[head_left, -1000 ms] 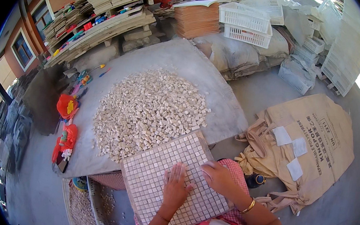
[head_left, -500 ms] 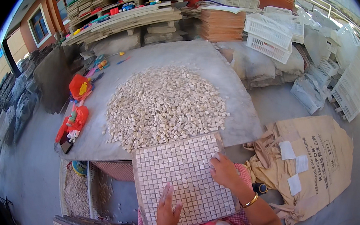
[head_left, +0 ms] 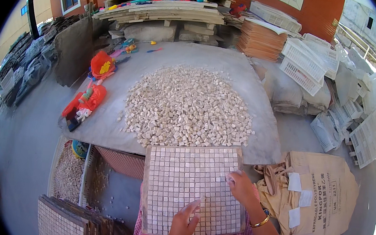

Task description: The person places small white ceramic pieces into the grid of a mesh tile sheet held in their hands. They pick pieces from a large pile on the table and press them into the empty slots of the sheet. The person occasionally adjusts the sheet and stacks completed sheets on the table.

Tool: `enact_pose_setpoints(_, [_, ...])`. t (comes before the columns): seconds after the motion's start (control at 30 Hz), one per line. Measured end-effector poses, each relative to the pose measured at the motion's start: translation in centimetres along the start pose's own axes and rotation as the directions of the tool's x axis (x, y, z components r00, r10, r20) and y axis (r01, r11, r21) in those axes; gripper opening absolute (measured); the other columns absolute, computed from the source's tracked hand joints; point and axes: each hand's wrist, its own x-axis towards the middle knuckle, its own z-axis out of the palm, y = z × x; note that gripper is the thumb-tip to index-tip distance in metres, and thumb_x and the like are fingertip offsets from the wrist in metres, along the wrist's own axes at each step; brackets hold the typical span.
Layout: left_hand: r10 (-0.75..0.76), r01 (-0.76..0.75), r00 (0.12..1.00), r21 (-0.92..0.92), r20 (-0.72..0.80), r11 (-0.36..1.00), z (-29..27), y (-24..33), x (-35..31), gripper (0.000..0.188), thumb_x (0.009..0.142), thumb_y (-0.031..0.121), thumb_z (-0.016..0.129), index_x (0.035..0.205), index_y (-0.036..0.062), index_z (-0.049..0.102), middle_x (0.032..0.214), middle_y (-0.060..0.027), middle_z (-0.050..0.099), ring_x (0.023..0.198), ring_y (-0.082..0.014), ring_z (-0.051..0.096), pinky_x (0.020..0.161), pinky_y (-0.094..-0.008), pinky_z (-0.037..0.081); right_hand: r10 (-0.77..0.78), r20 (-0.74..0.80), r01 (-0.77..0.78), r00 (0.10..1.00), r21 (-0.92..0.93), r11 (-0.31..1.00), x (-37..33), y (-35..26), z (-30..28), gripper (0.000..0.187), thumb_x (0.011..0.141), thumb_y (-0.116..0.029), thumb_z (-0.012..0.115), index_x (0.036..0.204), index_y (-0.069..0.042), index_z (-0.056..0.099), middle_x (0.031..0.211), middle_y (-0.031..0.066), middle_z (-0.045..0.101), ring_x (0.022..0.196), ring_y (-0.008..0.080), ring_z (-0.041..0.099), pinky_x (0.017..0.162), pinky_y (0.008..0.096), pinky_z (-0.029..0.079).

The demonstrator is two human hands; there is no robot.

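Note:
A square board (head_left: 144, 191) lies tilted on my lap, its grid frame filled with small pale stone tiles (head_left: 186, 173) in rows. My left hand (head_left: 184, 221) rests on the lower middle of the grid, fingers stretched out and thumb apart, holding nothing I can see. Over the right part of the grid, my right hand (head_left: 241, 188) has its fingertips drawn together near the tiles; whatever they may pinch is too small to make out. Beyond the board, a wide heap of loose stone tiles (head_left: 189, 108) covers the middle of a grey table (head_left: 103, 124).
At lower left stand stacked tile boards (head_left: 62, 224) and a white crate (head_left: 53, 174) of stone pieces. Red bags (head_left: 92, 97) and a dark phone (head_left: 72, 123) lie on the table's left side. A tan sack (head_left: 325, 216) lies at right; white plastic baskets (head_left: 303, 63) are stacked behind.
The view has turned, so the table and board sit straighter and the lower-left board stack shows more. Both hands remain over the grid, the right one with fingertips drawn together.

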Motion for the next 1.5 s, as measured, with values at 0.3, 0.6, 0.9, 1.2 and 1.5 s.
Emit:
enact_pose_setpoints(0.3, [-0.38, 0.518, 0.827, -0.825, 0.414, 0.226, 1.2, -0.9, -0.5, 0.026, 0.098, 0.012, 0.046, 0.118, -0.0023, 0.054, 0.107, -0.0102, 0.061, 0.087, -0.0149, 0.059, 0.081, -0.027, 0.048, -0.089, 0.207, 0.035, 0.974, 0.249, 0.968, -3.7, -6.3, -0.5, 0.023, 0.08, -0.013, 0.067, 0.1, -0.003, 0.06, 0.095, 0.0143, 0.062, 0.08, 0.0333, 0.061, 0.071, 0.0391, 0.05])
enact_pose_setpoints(0.6, [-0.499, 0.523, 0.791, -0.815, 0.354, 0.251, -1.0, -1.2, -1.9, 0.017, 0.096, 0.013, 0.046, 0.1, 0.002, 0.058, 0.076, -0.0045, 0.056, 0.058, -0.0102, 0.043, 0.052, -0.0205, 0.034, -0.137, 0.133, 0.136, 0.982, 0.021, 0.991, -3.0, -5.5, 3.5, 0.023, 0.079, -0.017, 0.069, 0.098, -0.005, 0.061, 0.093, 0.013, 0.062, 0.087, 0.0316, 0.06, 0.073, 0.0395, 0.05])
enact_pose_setpoints(0.9, [-0.564, 0.468, 0.784, -0.844, 0.26, 0.262, -1.2, -3.0, -3.5, 0.019, 0.094, 0.009, 0.044, 0.101, 0.0025, 0.061, 0.072, -0.0032, 0.055, 0.057, -0.0107, 0.044, 0.05, -0.0225, 0.035, 0.309, 0.424, -0.52, 0.851, 0.763, 0.384, -2.3, -0.4, -0.4, 0.018, 0.093, -0.017, 0.056, 0.099, 0.0, 0.058, 0.081, 0.0019, 0.056, 0.072, 0.0116, 0.054, 0.062, 0.0261, 0.045])
enact_pose_setpoints(1.2, [-0.573, 0.459, 0.786, -0.84, 0.232, 0.289, -1.5, -2.7, -3.3, 0.019, 0.095, 0.008, 0.042, 0.1, 0.0022, 0.06, 0.071, -0.003, 0.054, 0.056, -0.0103, 0.045, 0.048, -0.0219, 0.034, 0.257, 0.098, -0.275, 0.961, 0.378, 0.884, -1.0, 2.8, -1.1, 0.015, 0.092, -0.015, 0.053, 0.09, 0.0, 0.058, 0.081, 0.0101, 0.061, 0.07, 0.0225, 0.059, 0.064, 0.0331, 0.047])
enact_pose_setpoints(1.5, [-0.604, 0.46, 0.769, -0.836, 0.207, 0.299, -1.6, -2.7, -3.4, 0.018, 0.095, 0.008, 0.042, 0.099, 0.0022, 0.059, 0.072, -0.0035, 0.054, 0.056, -0.0092, 0.045, 0.047, -0.0219, 0.034, 0.023, 0.098, -0.02, 0.995, -0.028, 0.999, 1.5, 1.0, -1.0, 0.013, 0.087, -0.017, 0.058, 0.088, -0.004, 0.059, 0.086, 0.0159, 0.061, 0.08, 0.0373, 0.06, 0.07, 0.0446, 0.048])
